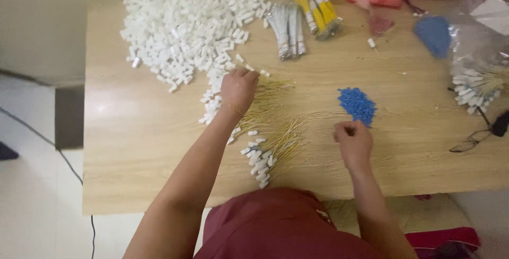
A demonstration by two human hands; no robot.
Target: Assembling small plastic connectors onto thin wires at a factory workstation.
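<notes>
The person's left hand (pixel 238 88) rests on the smooth, pale wooden table (pixel 138 147) with its fingers curled down at the edge of a big heap of little white blocks (pixel 185 31); I cannot tell if it grips one. The right hand (pixel 353 142) is closed, fingertips pinched together just below a small pile of tiny blue beads (pixel 358 105). Between the hands lie thin yellow wires (pixel 275 126), long and stiff, fanned out and pointing mostly up and to the right, some with white blocks on their lower ends. Farther back lie tied bundles of white wires (pixel 289 28) and yellow wires. At the right, a clear plastic bag (pixel 477 57) holds more capped wires.
</notes>
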